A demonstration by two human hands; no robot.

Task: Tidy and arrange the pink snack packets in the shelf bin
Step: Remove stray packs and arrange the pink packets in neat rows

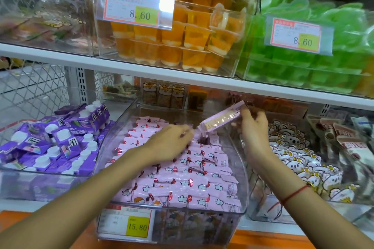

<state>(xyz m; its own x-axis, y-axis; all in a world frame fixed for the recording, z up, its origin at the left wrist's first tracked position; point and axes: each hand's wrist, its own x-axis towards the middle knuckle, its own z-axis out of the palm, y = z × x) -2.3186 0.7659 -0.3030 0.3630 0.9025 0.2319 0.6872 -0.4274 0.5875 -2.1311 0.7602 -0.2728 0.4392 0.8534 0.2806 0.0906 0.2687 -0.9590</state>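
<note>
A clear plastic bin on the lower shelf is filled with rows of pink snack packets printed with white clouds. My right hand holds one pink packet tilted above the back of the bin, its lower end pointing down into the pile. My left hand reaches into the middle of the bin, palm down, with its fingertips among the packets just under the lifted one. Whether its fingers grip a packet is hidden.
Purple drink cartons fill the bin on the left. White bear-print packets fill the bin on the right. The shelf above hangs low over the bin's back and carries orange jelly cups and green jelly cups. A price tag fronts the bin.
</note>
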